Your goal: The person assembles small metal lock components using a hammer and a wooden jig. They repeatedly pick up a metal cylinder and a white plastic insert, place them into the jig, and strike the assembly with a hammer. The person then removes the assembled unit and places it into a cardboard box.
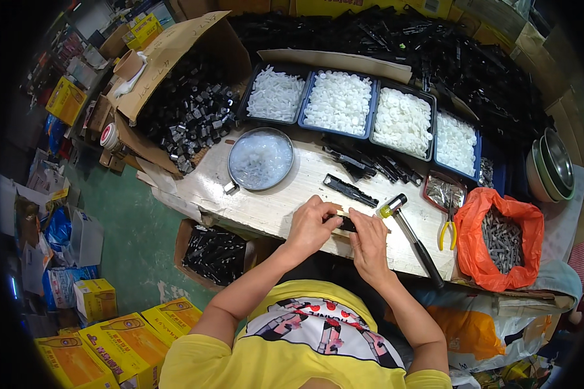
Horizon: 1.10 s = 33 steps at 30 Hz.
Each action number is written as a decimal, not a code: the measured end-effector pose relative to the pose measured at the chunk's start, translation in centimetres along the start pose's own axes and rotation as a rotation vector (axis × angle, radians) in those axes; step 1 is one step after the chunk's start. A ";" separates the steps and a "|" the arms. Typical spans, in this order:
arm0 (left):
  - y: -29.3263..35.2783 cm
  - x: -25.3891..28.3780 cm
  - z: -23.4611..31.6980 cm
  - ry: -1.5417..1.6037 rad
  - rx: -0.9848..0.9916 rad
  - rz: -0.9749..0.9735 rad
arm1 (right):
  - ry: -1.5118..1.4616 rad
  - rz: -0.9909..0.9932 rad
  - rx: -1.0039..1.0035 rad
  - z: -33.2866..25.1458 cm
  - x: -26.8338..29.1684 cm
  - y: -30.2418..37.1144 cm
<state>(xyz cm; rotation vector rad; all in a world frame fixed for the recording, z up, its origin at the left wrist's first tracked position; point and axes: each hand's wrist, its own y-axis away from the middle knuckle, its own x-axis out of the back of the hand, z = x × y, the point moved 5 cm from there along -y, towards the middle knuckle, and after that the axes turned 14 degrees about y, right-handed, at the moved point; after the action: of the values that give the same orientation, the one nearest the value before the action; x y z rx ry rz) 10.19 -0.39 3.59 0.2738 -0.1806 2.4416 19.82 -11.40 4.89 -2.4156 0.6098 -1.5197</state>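
Near the front edge of the white workbench (pixel 207 194), a short black plastic part (pixel 346 224) lies between my hands. My left hand (pixel 310 225) pinches its left end with thumb and fingers. My right hand (pixel 370 245) grips the other end, fingers extended along it and partly hiding it. Just beyond is a long black plastic strip (pixel 350 190), lying loose. To the right of my right hand rests a mallet (pixel 410 235) with a yellowish head and black grip.
Trays of white plastic pieces (pixel 339 102) line the back. A round metal dish (pixel 261 159) holds translucent pieces in liquid. Yellow-handled pliers (pixel 448 232) lean on a small tray by an orange bag (pixel 475 253) of grey parts. A carton (pixel 175 58) of black-and-silver parts stands left.
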 end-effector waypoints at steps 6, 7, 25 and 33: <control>-0.3 0.7 -3.7 0.510 0.317 0.002 | 0.061 0.012 0.026 0.1 -0.3 0.2; -0.4 0.6 -3.7 0.442 0.223 -0.019 | 0.079 0.014 0.025 0.0 -0.4 0.1; -2.0 1.1 -2.8 0.462 0.497 -0.197 | -0.052 0.047 -0.107 0.7 0.0 -0.3; -3.9 0.7 0.5 -0.260 0.051 -0.368 | 0.324 0.288 -0.245 9.8 7.1 -1.9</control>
<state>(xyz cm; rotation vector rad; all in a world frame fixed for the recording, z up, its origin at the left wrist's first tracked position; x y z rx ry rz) 12.26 2.96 4.47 0.5940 -0.1641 2.0424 31.74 -13.22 7.03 -2.1278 1.2162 -1.8052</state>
